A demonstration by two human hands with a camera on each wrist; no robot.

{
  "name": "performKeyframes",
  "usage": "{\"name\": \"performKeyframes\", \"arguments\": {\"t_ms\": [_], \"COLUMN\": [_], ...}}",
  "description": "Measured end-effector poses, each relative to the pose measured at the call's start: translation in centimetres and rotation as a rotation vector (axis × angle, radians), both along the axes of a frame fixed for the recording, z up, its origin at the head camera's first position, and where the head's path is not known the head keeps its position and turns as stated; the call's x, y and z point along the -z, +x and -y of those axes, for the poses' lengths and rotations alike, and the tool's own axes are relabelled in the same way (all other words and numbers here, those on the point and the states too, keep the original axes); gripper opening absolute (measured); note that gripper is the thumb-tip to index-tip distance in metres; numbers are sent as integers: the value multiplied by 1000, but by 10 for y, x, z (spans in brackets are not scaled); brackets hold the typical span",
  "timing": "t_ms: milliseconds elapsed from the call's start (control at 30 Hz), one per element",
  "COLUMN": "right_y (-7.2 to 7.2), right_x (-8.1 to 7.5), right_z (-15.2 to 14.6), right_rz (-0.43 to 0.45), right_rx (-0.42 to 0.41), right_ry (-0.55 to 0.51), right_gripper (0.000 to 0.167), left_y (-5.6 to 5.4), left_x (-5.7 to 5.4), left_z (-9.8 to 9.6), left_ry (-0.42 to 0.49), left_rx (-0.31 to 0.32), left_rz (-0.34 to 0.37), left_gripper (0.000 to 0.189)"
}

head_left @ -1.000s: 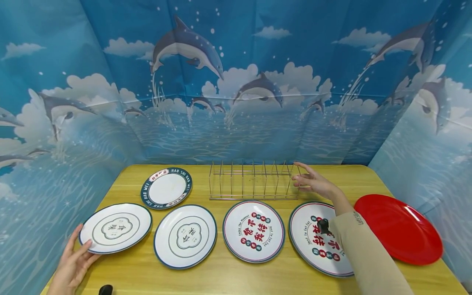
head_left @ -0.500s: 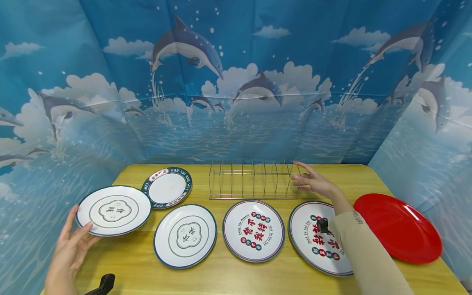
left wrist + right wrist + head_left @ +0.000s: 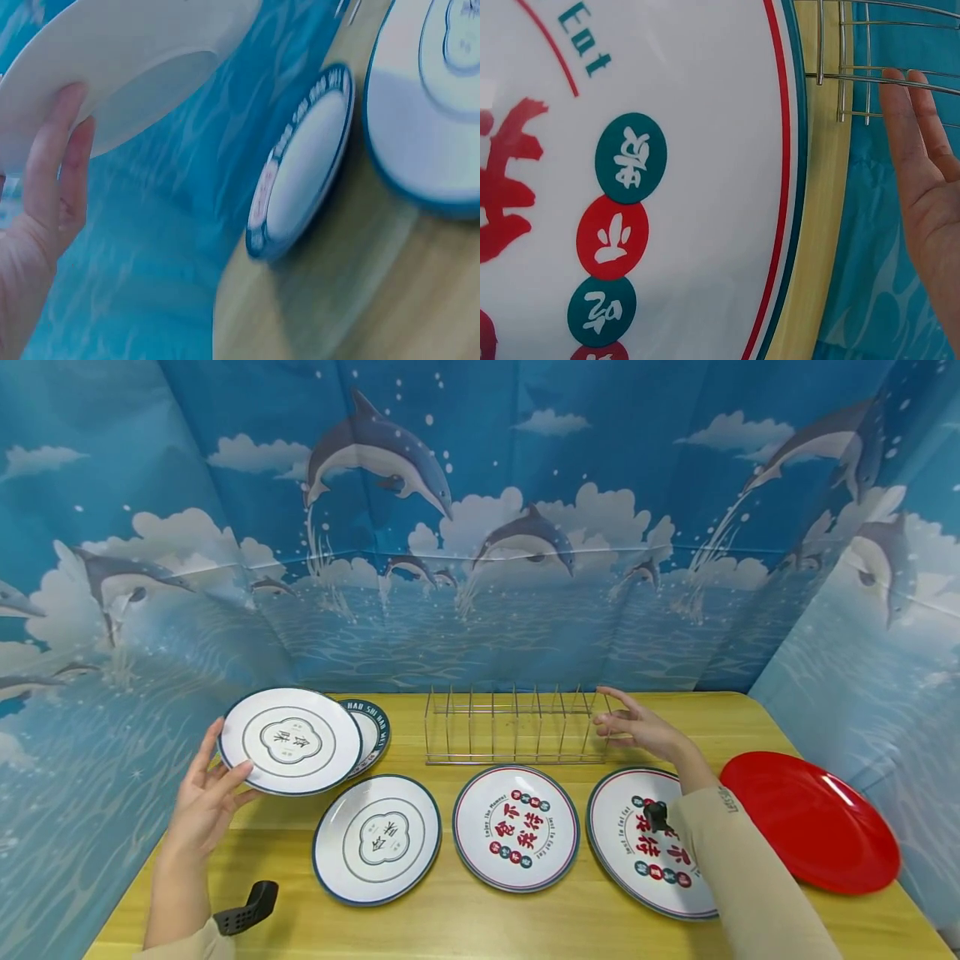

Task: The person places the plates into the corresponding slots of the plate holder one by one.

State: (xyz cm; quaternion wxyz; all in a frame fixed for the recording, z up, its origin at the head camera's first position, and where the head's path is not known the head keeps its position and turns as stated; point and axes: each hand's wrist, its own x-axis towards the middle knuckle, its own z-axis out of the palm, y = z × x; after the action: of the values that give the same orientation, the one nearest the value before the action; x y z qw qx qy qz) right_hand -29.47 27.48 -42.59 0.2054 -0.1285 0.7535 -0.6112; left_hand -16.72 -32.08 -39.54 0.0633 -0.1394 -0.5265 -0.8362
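Pinching a white plate [image 3: 291, 741], left grip [image 3: 201, 810] aloft, right grip [image 3: 643, 727] spread against a wire rack [image 3: 516, 727]

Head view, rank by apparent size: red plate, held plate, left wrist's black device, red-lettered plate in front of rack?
1. Red plate
2. Held plate and red-lettered plate: too alike to rank
3. Black device

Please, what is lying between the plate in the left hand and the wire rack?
The head view shows a green-rimmed plate between them, partly hidden by the held plate; from there to the wire rack, bare table.
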Motion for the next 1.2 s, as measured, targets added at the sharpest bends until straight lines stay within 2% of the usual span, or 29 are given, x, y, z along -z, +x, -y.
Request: {"name": "performKeyframes", "arguments": {"t_ms": [167,433,600,800,1200], "right_y": [-3,-2,-3,-3,-5], "right_x": [4,1,-1,-2,0], "right_z": [-2,-1,1,1,2], "right_rz": [-4,-6,7,30,56], "right_rx": [-1,18,29,45,69], "right_ry": [0,1,7,23,24], "right_gripper": [65,63,61,64,66], "left_y": [-17,-42,-56,-73,-95], "left_x": [-11,-24,-33,-37,-40], "left_z": [-31,-85,-117,-156,-221], "left_ry": [-82,-139,-216,-266,-247], "left_rx": [-11,25,46,99,183], "left_rz": [50,114,152,118,94], "left_gripper": [71,74,74,74,73]}}
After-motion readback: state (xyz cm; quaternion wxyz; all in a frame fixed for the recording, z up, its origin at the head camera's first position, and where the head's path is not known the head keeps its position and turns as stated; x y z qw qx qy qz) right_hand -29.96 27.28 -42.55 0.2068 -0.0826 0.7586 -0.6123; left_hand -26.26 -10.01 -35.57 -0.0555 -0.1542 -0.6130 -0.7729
